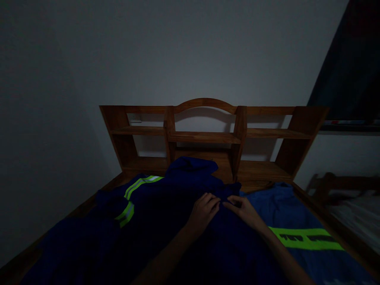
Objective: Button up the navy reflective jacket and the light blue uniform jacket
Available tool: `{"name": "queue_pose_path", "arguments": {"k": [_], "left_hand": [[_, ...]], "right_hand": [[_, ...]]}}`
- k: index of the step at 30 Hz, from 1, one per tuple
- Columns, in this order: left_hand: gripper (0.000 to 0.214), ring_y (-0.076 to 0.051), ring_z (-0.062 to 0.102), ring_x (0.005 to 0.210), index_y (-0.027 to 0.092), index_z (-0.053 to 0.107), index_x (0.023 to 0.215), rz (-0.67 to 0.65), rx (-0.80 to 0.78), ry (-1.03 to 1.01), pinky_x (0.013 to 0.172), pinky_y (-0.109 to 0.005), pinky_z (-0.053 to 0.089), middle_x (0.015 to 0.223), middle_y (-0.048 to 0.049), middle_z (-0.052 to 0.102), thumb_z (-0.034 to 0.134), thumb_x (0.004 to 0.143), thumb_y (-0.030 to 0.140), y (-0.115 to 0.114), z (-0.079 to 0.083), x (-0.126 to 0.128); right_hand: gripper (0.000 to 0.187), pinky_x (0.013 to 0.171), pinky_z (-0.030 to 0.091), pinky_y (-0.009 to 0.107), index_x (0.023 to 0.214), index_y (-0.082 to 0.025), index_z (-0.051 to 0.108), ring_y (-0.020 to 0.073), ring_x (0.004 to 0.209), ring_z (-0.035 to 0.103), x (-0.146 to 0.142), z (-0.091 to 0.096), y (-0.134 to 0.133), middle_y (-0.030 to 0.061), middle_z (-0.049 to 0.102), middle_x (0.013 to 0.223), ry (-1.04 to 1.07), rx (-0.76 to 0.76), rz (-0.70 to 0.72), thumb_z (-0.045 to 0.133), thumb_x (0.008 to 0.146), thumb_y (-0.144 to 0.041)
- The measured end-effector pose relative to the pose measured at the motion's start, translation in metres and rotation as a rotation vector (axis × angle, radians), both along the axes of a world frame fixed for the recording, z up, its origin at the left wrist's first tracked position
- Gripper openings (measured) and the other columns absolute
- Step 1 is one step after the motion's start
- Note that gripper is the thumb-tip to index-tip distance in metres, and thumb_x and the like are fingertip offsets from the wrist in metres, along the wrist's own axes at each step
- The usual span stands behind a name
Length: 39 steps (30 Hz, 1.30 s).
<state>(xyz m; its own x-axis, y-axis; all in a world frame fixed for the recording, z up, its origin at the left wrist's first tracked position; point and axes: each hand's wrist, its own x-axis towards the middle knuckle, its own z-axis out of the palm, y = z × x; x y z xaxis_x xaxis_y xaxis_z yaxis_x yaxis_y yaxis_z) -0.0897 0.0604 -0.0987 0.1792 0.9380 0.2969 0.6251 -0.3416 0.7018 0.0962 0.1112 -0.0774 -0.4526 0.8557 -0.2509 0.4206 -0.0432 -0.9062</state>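
Observation:
A dark blue work garment (166, 213) with yellow-green and silver reflective bands lies spread out in front of me. Its raised, folded part (190, 166) rests toward the headboard. My left hand (204, 208) is on the cloth near the upper right of the garment, fingers bent and pinched together. Close beside it, my right hand (245, 211) holds thumb and fingers curled around the same stretch of cloth. Dim light hides the exact fold between the fingertips. To the right lies a lighter blue garment (273, 202) with a yellow-green band bearing dark lettering.
A wooden headboard (204, 136) with open shelves stands behind the garments, against a pale wall (190, 55). At right are a dark window or curtain (350, 71) and another wooden bed frame (350, 183) with pale bedding (362, 215). Wooden side rails edge the bed.

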Motion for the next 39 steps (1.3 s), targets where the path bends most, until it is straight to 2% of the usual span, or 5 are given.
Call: {"name": "queue_pose_path", "arguments": {"k": [5, 14, 19, 23, 39], "left_hand": [[0.020, -0.015, 0.057, 0.090, 0.021, 0.065, 0.096, 0.158, -0.121, -0.169, 0.083, -0.028, 0.046, 0.091, -0.0021, 0.061, 0.055, 0.081, 0.013, 0.002, -0.006, 0.009], [0.017, -0.014, 0.059, 0.085, 0.023, 0.067, 0.094, 0.211, -0.168, -0.282, 0.079, -0.027, 0.046, 0.089, -0.0007, 0.063, 0.056, 0.082, 0.018, 0.001, -0.005, 0.006], [0.017, -0.014, 0.060, 0.084, 0.023, 0.067, 0.092, 0.233, -0.167, -0.243, 0.078, -0.027, 0.046, 0.089, -0.0011, 0.063, 0.057, 0.081, 0.016, 0.000, -0.006, 0.006], [0.019, -0.015, 0.059, 0.088, 0.022, 0.066, 0.092, 0.237, -0.169, -0.195, 0.080, -0.027, 0.046, 0.091, -0.0015, 0.061, 0.057, 0.078, 0.012, -0.001, -0.007, 0.007], [0.014, -0.016, 0.055, 0.088, 0.022, 0.061, 0.092, 0.097, -0.073, 0.006, 0.079, -0.028, 0.044, 0.089, -0.0014, 0.060, 0.053, 0.082, 0.016, 0.001, -0.005, 0.002]], "right_hand": [[0.031, 0.056, 0.033, 0.021, 0.079, -0.015, 0.063, 0.0104, 0.062, 0.043, -0.004, -0.003, -0.001, -0.0031, 0.049, 0.066, 0.003, 0.038, 0.007, 0.058, 0.080, -0.045], [0.032, 0.060, 0.038, 0.023, 0.082, -0.017, 0.063, 0.0131, 0.066, 0.049, -0.005, -0.008, -0.002, -0.0014, 0.055, 0.071, -0.007, 0.055, -0.013, 0.057, 0.081, -0.048], [0.030, 0.058, 0.039, 0.022, 0.093, -0.020, 0.059, 0.0127, 0.063, 0.050, -0.008, -0.013, -0.008, -0.0029, 0.054, 0.070, -0.059, 0.182, -0.068, 0.059, 0.079, -0.047], [0.031, 0.065, 0.042, 0.024, 0.098, -0.022, 0.056, 0.0146, 0.070, 0.054, -0.011, -0.017, -0.013, -0.0010, 0.059, 0.078, -0.097, 0.273, -0.084, 0.059, 0.079, -0.046], [0.020, 0.074, 0.045, 0.027, 0.093, -0.022, 0.062, 0.0181, 0.081, 0.062, -0.009, -0.014, -0.011, 0.0008, 0.067, 0.089, -0.088, 0.291, -0.096, 0.054, 0.084, -0.039]]}}
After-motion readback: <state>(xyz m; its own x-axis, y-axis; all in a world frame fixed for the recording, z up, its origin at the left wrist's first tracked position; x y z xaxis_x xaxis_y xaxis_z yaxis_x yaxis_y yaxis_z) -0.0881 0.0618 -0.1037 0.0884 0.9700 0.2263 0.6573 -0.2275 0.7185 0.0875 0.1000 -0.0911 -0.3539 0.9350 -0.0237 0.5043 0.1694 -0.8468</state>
